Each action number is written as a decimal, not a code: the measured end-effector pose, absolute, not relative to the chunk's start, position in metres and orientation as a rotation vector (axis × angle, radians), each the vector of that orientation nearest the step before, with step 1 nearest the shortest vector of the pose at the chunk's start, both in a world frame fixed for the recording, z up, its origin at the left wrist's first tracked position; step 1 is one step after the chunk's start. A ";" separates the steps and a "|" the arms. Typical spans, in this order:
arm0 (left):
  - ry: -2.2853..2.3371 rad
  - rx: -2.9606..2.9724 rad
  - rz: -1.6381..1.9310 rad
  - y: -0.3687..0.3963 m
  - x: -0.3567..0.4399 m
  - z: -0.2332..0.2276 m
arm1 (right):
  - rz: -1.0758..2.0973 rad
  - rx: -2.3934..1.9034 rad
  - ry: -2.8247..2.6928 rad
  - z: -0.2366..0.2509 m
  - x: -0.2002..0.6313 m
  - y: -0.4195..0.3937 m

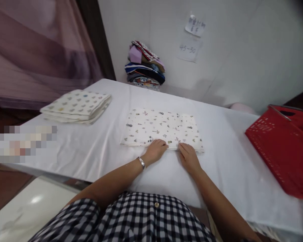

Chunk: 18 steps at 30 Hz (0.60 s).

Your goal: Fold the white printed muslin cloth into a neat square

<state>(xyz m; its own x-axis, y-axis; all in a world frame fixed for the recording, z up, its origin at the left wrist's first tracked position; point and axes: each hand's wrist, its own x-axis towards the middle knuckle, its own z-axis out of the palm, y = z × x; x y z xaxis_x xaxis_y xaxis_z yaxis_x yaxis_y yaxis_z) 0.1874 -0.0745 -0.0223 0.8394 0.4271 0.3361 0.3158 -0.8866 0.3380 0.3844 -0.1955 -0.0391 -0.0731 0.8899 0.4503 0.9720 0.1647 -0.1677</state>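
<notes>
A folded white cloth (164,126) printed with small plants and figures lies flat on the white-covered table (106,144) in front of me. My left hand (155,150), with a silver bracelet at the wrist, is closed on its near edge a little left of the middle. To the right of it, my right hand (189,157) holds the same edge between thumb and fingers. The thumbs are partly hidden. Farther left lies a second folded cloth (78,104), cream with grey leaf-like prints, its layers showing along the side. Neither hand touches that one.
A red perforated basket (282,148) with a metal handle stands at the right. Folded clothes (145,65) are piled beyond the far edge, by the wall. Paper notes (195,26) hang there. A blurred-out patch (25,144) covers the left corner. A mauve curtain (40,50) hangs left.
</notes>
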 end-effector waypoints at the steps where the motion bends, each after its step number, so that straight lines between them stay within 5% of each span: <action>1: 0.565 2.750 0.587 -0.075 0.186 -0.022 | -0.245 -1.751 -2.054 -0.041 0.378 -0.193; 11: 0.764 2.717 0.651 -0.054 0.114 -0.023 | -0.317 -1.736 -2.143 -0.054 0.369 -0.192; 18: 1.411 2.476 0.804 -0.038 0.013 -0.022 | -0.294 -1.800 -2.117 -0.047 0.351 -0.184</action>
<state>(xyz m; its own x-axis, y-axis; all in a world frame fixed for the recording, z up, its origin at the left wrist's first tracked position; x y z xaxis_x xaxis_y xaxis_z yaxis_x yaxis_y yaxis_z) 0.0132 -0.0379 -0.0216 0.4032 0.8392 0.3650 0.7420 -0.5333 0.4063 0.3509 -0.1838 -0.0465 -0.1351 0.9110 0.3896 0.9827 0.1734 -0.0648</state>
